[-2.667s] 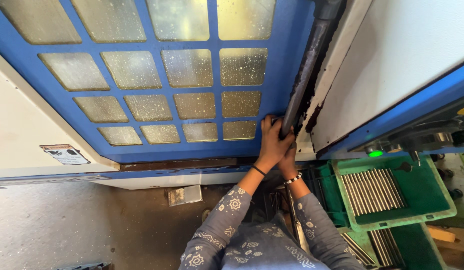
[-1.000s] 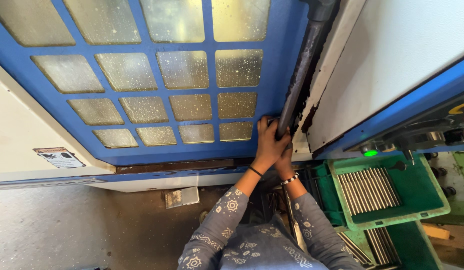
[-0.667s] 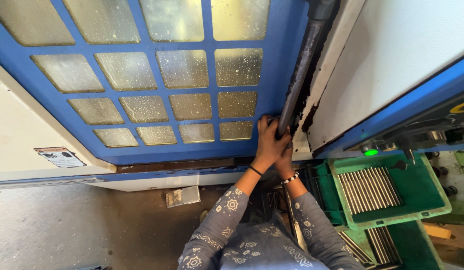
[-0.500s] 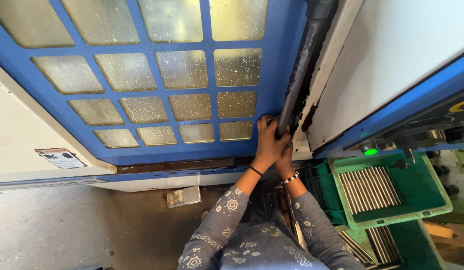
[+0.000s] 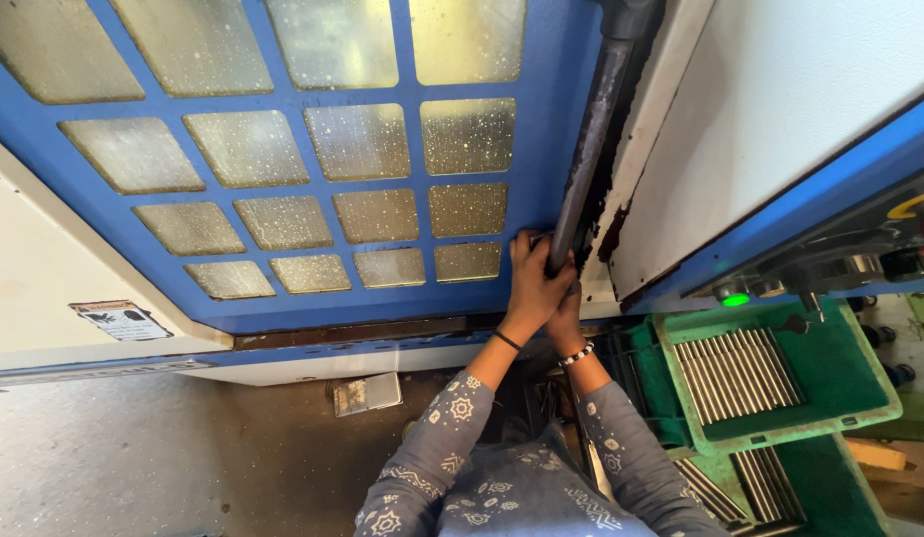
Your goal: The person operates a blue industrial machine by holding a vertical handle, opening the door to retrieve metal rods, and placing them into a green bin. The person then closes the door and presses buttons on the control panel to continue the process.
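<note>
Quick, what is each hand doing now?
Left hand: closed on the door handle.
Right hand: mostly hidden behind the left; grip cannot be told.

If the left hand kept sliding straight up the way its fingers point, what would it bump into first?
The left hand grips the bottom of the long dark metal door handle. Going straight on, it would probably just follow that bar beside the blue door frame; nothing else shows in its way, though depth is unclear.
</note>
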